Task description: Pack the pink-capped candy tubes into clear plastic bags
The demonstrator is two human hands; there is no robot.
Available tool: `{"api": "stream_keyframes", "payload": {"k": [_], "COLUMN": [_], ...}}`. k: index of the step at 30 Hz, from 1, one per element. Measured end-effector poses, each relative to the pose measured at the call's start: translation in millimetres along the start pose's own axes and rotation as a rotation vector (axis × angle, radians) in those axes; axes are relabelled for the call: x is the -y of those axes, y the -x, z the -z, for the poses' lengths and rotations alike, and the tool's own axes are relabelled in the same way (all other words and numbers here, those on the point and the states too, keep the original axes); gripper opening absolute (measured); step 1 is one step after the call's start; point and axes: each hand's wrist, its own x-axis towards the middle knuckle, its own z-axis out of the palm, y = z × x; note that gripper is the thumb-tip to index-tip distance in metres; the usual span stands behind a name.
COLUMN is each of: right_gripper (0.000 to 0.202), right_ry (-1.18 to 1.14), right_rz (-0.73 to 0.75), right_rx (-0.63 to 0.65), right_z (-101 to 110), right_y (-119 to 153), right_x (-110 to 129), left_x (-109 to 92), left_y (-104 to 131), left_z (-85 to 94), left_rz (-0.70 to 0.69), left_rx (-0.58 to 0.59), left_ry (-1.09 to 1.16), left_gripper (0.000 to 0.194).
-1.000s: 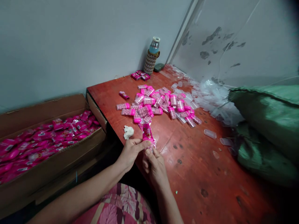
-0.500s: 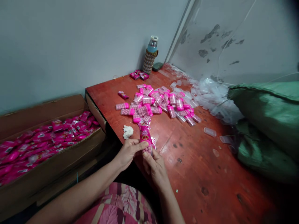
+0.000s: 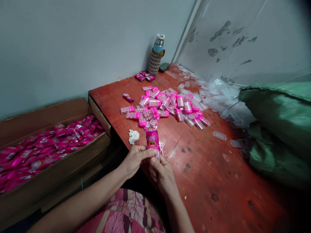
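1. The left hand [image 3: 133, 160] grasps the pink wrapper [image 3: 152, 139], thumb laid over its lower part, fingers hidden beneath. This hold should be firm but flat, since a hard pinch could crease the film.
2. The right hand [image 3: 164, 174] grips just below and beside it, closed about the lower end of the beaded container [image 3: 156, 156]; how far the fingers wrap underneath cannot be told. Light, even thumb pressure in line with the wrapper would suit best.
3. The wrapper stretches away from the grip, with its far end close to the heap; a little more room there would help it not snag.
4. The red table [image 3: 194, 181] spreads beyond and to the right of the grip.
5. The carton [image 3: 73, 165], holding shiny pink packs [image 3: 48, 142], is well left of it.
6. The green sack [image 3: 279, 106] slumps far to the right, bounding the space on that side.
7. Clear containers [image 3: 218, 94] lie heaped beyond and right.
8. Pink-capped containers [image 3: 154, 103] pile up directly ahead, the main obstacle to reaching forward.
9. The flask [image 3: 158, 48] stands past that pile.
10. A crumpled white clump [image 3: 133, 137] sits just left of the wrapper, near the left fingers.
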Motion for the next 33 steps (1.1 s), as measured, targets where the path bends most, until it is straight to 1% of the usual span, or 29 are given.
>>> {"api": "stream_keyframes", "payload": {"k": [2, 4, 6, 9, 12, 15, 17, 19, 21, 23, 24, 25, 26, 27, 28, 29, 30, 31, 32, 33], "right_gripper": [0.024, 0.024, 0.022, 0.022, 0.019, 0.017, 0.017, 0.018, 0.019, 0.022, 0.024, 0.025, 0.025, 0.024, 0.024, 0.023, 0.022, 0.021, 0.021, 0.021], "right_ry": [-0.124, -0.145, -0.152, -0.226, -0.221, -0.112, -0.1, -0.173, -0.263, -0.298, -0.289, -0.271, -0.252, -0.237, -0.223, -0.209, -0.19, -0.164, -0.131, -0.093], "right_rz": [-0.057, -0.058, -0.046, -0.036, -0.007, 0.082, 0.101, 0.066, 0.021, -0.017, -0.033, -0.046, -0.053, -0.051, -0.04, -0.025, -0.01, 0.002, 0.011, 0.016], "right_rx": [0.052, 0.056, 0.04, -0.001, -0.071, -0.174, -0.201, -0.176, -0.127, -0.084, -0.06, -0.036, -0.014, 0.003, 0.006, -0.01, -0.043, -0.086, -0.134, -0.18], "right_z": [-0.6, -1.0, -0.4, 1.5, 1.4, -1.8, -3.9, -5.5, -8.0, -13.2, -16.6, -20.1, -23.1, -24.9, -24.9, -22.7, -18.2, -11.7, -3.6, 5.4], "right_y": [-0.1, -0.1, 0.6, 2.7, 5.2, 6.1, 4.3, 0.0, -5.9, -11.5, -13.4, -14.6, -14.9, -14.4, -13.3, -12.0, -10.5, -9.2, -8.2, -7.4], "right_x": [-2.5, -5.3, -7.7, -9.4, -8.6, -7.5, -8.0, -9.6, -11.0, -10.9, -9.9, -8.3, -6.2, -3.7, -0.9, 2.1, 4.9, 7.5, 9.8, 11.6], "left_x": [-1.4, -4.9, -10.0, -15.8, -12.5, -0.2, 8.1, 13.0, 12.8, 7.2, 2.2, -4.1, -11.5, -19.9, -28.6, -37.0, -44.0, -48.9, -50.9, -49.8], "left_y": [1.2, 1.5, 1.1, -0.1, 0.1, 2.8, 5.7, 9.4, 14.2, 21.0, 25.3, 30.0, 35.1, 40.2, 44.9, 48.9, 51.8, 53.3, 53.1, 51.2], "left_z": [2.5, 4.0, 4.3, 3.4, 1.6, -1.4, -3.3, -3.7, -1.5, 4.8, 9.9, 16.5, 24.7, 34.2, 44.6, 55.1, 64.7, 72.3, 76.9, 78.1], "left_rz": [0.034, 0.044, 0.017, -0.046, -0.055, -0.049, -0.053, -0.072, -0.084, -0.057, -0.045, -0.05, -0.082, -0.142, -0.237, -0.342, -0.438, -0.507, -0.544, -0.565], "left_rx": [0.033, 0.035, -0.009, -0.119, -0.169, -0.143, -0.123, -0.113, -0.085, -0.02, -0.009, -0.032, -0.089, -0.18, -0.29, -0.387, -0.465, -0.524, -0.553, -0.562], "left_ry": [-0.023, -0.041, -0.036, -0.016, -0.025, -0.016, -0.007, -0.003, -0.013, -0.03, -0.028, -0.007, 0.034, 0.09, 0.16, 0.225, 0.262, 0.267, 0.237, 0.157], "left_gripper": [0.021, 0.023, 0.023, 0.022, 0.023, 0.024, 0.025, 0.026, 0.026, 0.026, 0.025, 0.022, 0.019, 0.018, 0.019, 0.026, 0.038, 0.047, 0.051, 0.052]}}
